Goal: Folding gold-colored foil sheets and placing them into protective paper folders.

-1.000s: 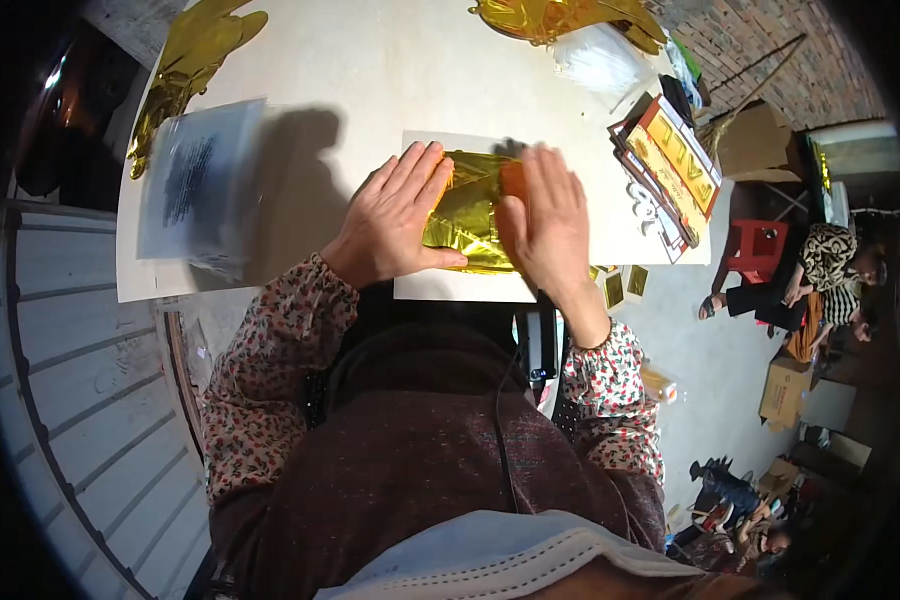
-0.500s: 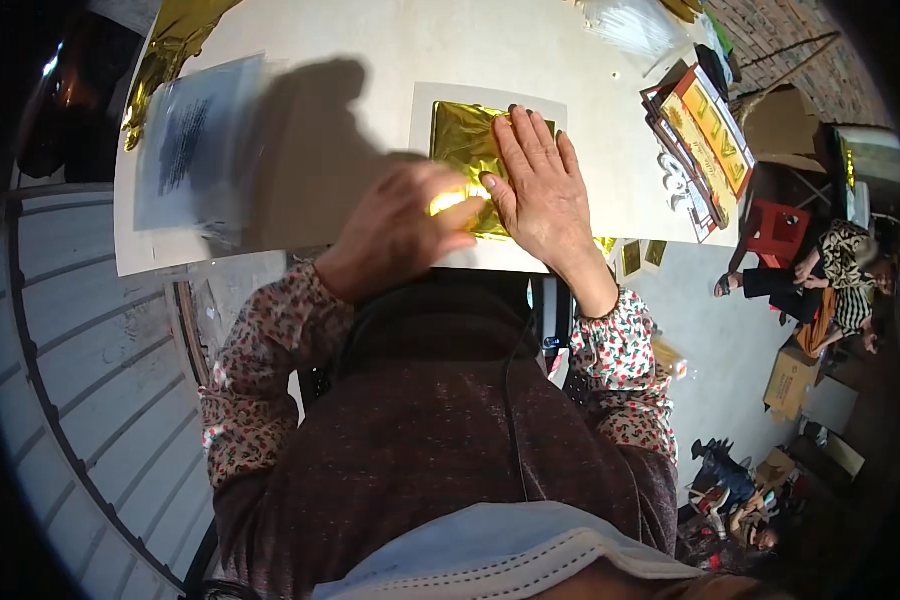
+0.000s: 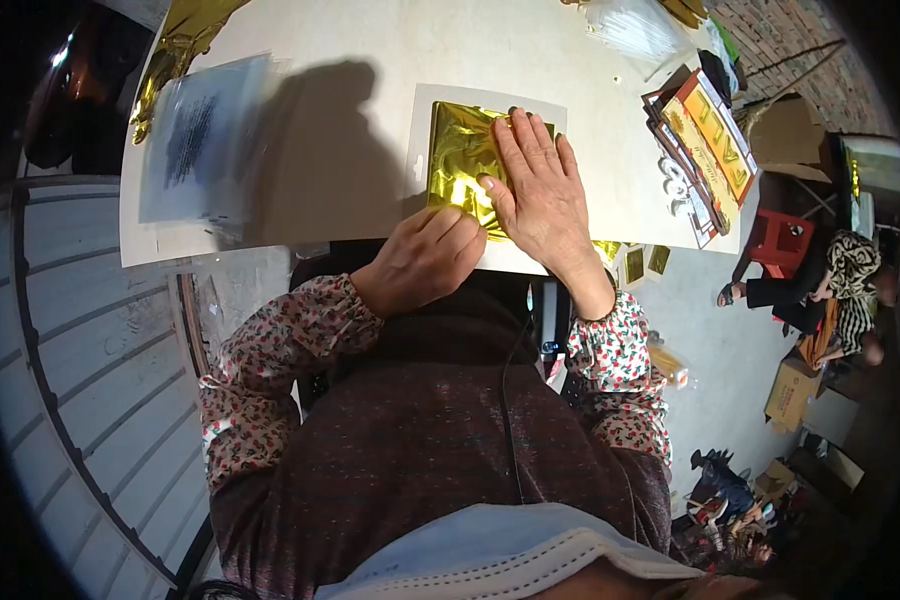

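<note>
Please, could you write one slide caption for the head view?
Right hand flat on gold foil, left hand curled at its lower left corner.

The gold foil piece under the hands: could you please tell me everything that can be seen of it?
The gold foil piece looks thin, shiny and metallic, roughly rectangular, with wrinkles and a bright glare low down. It lies flat on a pale sheet near the table's near edge. The right hand rests open across its right side, hiding part of it. The left hand is curled at its lower left corner; whether it pinches the foil is hidden.
</note>
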{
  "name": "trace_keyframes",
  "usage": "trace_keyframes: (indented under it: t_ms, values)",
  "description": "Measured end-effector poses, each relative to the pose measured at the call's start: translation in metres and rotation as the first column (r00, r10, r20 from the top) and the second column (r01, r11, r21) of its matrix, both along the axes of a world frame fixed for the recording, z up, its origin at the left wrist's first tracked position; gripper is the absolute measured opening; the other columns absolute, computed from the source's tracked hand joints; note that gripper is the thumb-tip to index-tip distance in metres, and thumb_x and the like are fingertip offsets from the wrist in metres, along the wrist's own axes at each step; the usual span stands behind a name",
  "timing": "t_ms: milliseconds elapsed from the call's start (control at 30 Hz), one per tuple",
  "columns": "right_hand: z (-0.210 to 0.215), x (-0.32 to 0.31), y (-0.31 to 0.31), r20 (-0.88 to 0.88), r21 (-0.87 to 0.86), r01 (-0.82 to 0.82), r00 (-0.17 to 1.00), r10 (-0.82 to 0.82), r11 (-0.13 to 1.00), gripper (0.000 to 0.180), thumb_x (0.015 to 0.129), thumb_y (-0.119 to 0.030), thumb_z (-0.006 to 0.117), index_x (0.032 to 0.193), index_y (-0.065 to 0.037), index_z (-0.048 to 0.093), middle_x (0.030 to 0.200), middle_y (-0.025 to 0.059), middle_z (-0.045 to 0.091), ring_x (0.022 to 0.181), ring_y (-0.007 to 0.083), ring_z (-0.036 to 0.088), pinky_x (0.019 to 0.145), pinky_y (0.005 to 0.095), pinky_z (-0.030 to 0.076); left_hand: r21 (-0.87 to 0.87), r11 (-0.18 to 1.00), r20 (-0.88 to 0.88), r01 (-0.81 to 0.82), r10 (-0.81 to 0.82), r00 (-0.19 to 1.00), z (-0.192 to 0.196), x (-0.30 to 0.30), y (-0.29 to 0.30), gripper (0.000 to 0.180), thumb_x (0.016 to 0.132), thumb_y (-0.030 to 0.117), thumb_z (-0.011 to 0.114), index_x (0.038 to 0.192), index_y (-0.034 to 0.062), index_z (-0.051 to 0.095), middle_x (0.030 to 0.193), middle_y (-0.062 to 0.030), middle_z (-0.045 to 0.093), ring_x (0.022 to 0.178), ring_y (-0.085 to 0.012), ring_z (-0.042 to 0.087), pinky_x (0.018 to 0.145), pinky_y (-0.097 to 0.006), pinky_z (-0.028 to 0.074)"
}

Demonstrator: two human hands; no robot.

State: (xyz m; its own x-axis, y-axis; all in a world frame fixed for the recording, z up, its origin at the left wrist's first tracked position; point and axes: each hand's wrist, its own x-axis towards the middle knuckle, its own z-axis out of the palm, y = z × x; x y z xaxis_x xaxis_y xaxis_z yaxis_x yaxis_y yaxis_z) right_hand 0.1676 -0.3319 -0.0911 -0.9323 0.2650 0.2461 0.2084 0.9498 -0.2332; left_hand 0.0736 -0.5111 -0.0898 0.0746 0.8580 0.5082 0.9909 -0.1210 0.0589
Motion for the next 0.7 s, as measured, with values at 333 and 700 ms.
trace_keyframes:
  t_ms: [333, 700]
  values:
    - [0.003, -0.003, -0.001, -0.01, -0.047, -0.008, 1.0, 0.008, 0.999, 0.063, 0.1, -0.042, 0.048, 0.15, -0.008, 0.037, 0.157, 0.0153, 0.033, 0.147, 0.0307, 0.027, 0.119, 0.0491, 0.021, -0.026, 0.999, -0.014, -0.04, 0.04, 0.999, 0.007, 0.003, 0.004, 0.02, 0.078, 0.013, 0.064, 0.095, 0.0045, 0.068, 0.085, -0.0022, 0.051, 0.082, -0.0175, 0.053, 0.077, -0.032, 0.05]
    - [0.006, -0.001, -0.004, -0.005, -0.062, -0.014, 1.0, 0.013, 0.998, 0.064, 0.099, -0.043, 0.051, 0.15, -0.007, 0.038, 0.156, 0.0173, 0.034, 0.147, 0.0322, 0.028, 0.119, 0.049, 0.022, 0.053, 0.998, 0.167, -0.033, 0.024, 0.986, 0.001, 0.006, 0.002, 0.018, 0.081, 0.014, 0.069, 0.096, 0.0053, 0.066, 0.094, -0.0061, 0.055, 0.088, -0.0216, 0.058, 0.077, -0.038, 0.051]
